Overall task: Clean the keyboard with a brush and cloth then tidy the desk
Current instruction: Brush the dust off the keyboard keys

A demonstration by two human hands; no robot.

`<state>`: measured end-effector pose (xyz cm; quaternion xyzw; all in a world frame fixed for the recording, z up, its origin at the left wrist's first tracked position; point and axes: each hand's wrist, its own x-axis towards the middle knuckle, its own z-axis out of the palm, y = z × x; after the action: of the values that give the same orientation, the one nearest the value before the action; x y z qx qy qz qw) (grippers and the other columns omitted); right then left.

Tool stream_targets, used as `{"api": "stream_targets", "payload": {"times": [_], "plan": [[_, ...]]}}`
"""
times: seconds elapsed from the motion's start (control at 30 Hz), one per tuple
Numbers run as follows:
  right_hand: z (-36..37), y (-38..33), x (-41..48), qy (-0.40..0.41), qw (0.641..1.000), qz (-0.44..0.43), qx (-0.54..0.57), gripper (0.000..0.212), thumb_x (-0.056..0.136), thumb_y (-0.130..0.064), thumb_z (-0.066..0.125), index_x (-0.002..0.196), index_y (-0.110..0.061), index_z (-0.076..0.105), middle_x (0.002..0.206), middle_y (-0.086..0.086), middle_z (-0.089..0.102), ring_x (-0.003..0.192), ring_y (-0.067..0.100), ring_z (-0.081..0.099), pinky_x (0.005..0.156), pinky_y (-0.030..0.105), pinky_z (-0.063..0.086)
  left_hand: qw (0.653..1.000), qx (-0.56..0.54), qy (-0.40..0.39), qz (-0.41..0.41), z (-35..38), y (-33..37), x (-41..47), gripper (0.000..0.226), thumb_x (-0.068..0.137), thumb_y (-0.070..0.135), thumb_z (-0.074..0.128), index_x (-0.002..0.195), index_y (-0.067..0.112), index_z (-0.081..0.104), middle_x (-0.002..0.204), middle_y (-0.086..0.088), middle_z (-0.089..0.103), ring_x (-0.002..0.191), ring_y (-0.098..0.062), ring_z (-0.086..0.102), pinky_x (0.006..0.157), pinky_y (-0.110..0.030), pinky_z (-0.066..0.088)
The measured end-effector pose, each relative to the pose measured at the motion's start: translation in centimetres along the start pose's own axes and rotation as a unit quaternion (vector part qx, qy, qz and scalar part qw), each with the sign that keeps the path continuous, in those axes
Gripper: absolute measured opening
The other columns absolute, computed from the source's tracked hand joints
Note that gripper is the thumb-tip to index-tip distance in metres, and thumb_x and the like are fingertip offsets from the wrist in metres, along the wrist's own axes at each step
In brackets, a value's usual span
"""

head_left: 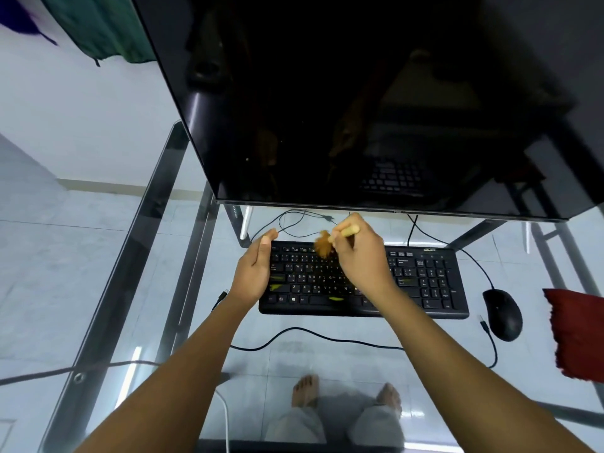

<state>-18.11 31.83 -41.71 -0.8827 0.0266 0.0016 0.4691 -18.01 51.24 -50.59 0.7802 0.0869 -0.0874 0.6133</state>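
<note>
Glass desk (183,322), black keyboard (428,282) lying flat in the middle under the dark monitor (359,93) — head view only, so one angle to go on. Right hand (362,256) pinches a wooden-handled brush (330,240), fingers curled tight round the handle, bristles angled down and left onto the upper key rows; bristles are blurred, so probably mid-sweep. Left hand (255,273) sits on edge against the keyboard's left end, fingers loosely curled, thumb up, nothing in it — looks like bracing so the board doesn't skate on the glass while the brush works. Yellowish smears show on several keys at lower left, so brushing seems far from done. Red cloth (578,335) lies at the desk's right edge, well apart from the keyboard, untouched, likely parked for the wipe step. Black mouse (501,313) sits between keyboard and cloth, cables (310,331) loose across the front of the desk; those are the obvious tidy-up items. Risk: brush flicking debris onto the glass rather than off it.
</note>
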Motion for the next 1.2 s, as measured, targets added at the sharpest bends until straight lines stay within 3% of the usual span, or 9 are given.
{"api": "stream_targets", "payload": {"times": [0.13,0.27,0.5,0.63,0.73,0.9,1.0,1.13,1.2], "plan": [[2.0,-1.1,0.3,-0.131,0.991,-0.014,-0.025,0.004,0.096,-0.019,0.054,0.093,-0.018,0.056,0.087,-0.005,0.072,0.077,0.011,0.068,0.071,0.030,0.057,1.000,0.016,0.006,0.015,0.2,-0.1,-0.2,0.046,0.103,0.045,0.026,0.139,0.029,0.049,0.137,0.013,0.053,0.129,-0.003,0.044,0.109,-0.021,0.031],[2.4,-1.1,0.6,-0.027,0.999,-0.039,-0.016,0.007,0.095,-0.014,0.053,0.088,-0.016,0.053,0.091,-0.002,0.068,0.081,0.014,0.067,0.070,0.030,0.055,0.999,0.042,-0.007,0.031,0.3,-0.1,-0.2,0.048,0.102,0.044,0.028,0.143,0.025,0.044,0.140,0.018,0.046,0.128,0.006,0.037,0.097,0.003,0.022],[0.9,0.4,-0.3,0.013,1.000,0.007,0.025,0.011,0.095,-0.007,0.051,0.090,-0.015,0.056,0.091,0.002,0.070,0.085,0.011,0.069,0.072,0.023,0.054,0.999,0.027,-0.012,0.027,0.2,-0.1,-0.3,0.056,0.096,0.053,0.027,0.143,0.027,0.044,0.141,0.018,0.046,0.131,0.005,0.036,0.105,-0.009,0.023],[0.1,1.0,-1.9,-0.121,0.988,0.065,0.073,0.007,0.095,-0.012,0.056,0.094,-0.007,0.060,0.084,0.003,0.074,0.077,0.020,0.071,0.073,0.032,0.060,0.999,0.037,-0.010,0.036,0.3,0.0,-0.3,0.059,0.095,0.053,0.027,0.144,0.025,0.043,0.142,0.019,0.044,0.130,0.008,0.034,0.096,0.006,0.020],[-0.8,1.8,-3.1,0.033,0.997,0.043,0.057,0.008,0.095,-0.012,0.057,0.088,-0.017,0.059,0.080,-0.003,0.072,0.072,0.023,0.069,0.070,0.039,0.058,0.999,0.035,-0.019,0.027,0.2,0.1,-0.3,0.057,0.096,0.052,0.028,0.144,0.026,0.043,0.140,0.021,0.044,0.130,0.007,0.035,0.096,0.005,0.021],[0.4,1.4,-5.4,-0.180,0.980,0.058,0.070,0.007,0.094,-0.008,0.057,0.089,-0.011,0.062,0.084,0.004,0.074,0.074,0.012,0.069,0.073,0.033,0.060,0.998,0.047,-0.007,0.034,0.3,0.0,-0.4,0.057,0.094,0.053,0.028,0.142,0.026,0.044,0.140,0.020,0.044,0.132,0.002,0.037,0.106,-0.009,0.024],[-0.2,1.6,-4.7,-0.029,0.998,0.038,0.039,0.015,0.094,-0.010,0.056,0.087,-0.022,0.059,0.082,-0.004,0.072,0.074,0.011,0.068,0.069,0.028,0.057,0.995,0.091,-0.014,0.048,0.4,0.0,-0.3,0.056,0.096,0.051,0.029,0.144,0.025,0.042,0.144,0.015,0.042,0.134,-0.001,0.035,0.112,-0.023,0.025],[-1.2,1.2,-4.0,-0.151,0.985,0.085,0.021,0.011,0.095,-0.012,0.055,0.086,-0.019,0.059,0.078,0.000,0.072,0.071,0.019,0.070,0.069,0.036,0.060,0.987,0.144,-0.020,0.064,0.0,0.1,0.1,0.048,0.102,0.041,0.031,0.144,0.021,0.041,0.144,0.009,0.044,0.131,-0.004,0.038,0.110,-0.024,0.026],[-2.0,1.7,-2.8,-0.056,0.995,0.083,-0.005,0.010,0.095,-0.012,0.055,0.087,-0.017,0.058,0.075,-0.005,0.070,0.070,0.019,0.068,0.069,0.040,0.058,0.987,0.145,-0.020,0.062,-0.1,0.2,0.1,0.048,0.103,0.040,0.032,0.144,0.019,0.042,0.145,0.008,0.044,0.133,-0.005,0.037,0.111,-0.023,0.025]]}}
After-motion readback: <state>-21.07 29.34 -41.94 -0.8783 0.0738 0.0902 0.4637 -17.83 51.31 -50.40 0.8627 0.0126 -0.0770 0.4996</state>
